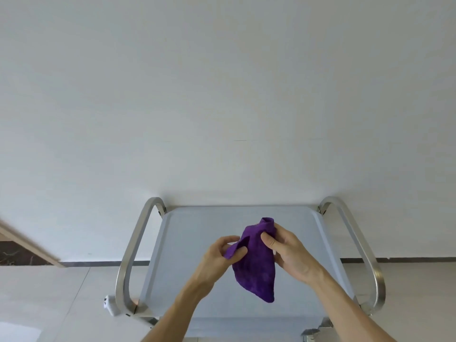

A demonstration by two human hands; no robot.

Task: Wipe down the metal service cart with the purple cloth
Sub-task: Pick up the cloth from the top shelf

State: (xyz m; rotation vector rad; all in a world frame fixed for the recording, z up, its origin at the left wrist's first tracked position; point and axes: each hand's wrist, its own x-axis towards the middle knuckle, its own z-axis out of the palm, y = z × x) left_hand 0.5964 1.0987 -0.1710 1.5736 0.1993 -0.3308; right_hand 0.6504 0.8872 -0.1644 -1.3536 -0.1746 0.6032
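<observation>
Purple cloth (254, 265), bunched and drooping, hangs above the metal service cart (197, 243), whose near edge is cut off; left hand (222, 253) and right hand (286, 248) pinch its upper folds.

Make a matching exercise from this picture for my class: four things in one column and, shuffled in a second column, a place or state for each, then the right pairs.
Column 1
1. purple cloth
2. left hand
3. cart handle
4. cart top

Column 2
A. curved steel bar at the cart's right side
B. flat grey surface below the hands
C. hangs bunched between both hands, above the cart
D. pinches the cloth's left edge

Pairs: 1-C, 2-D, 3-A, 4-B
</observation>
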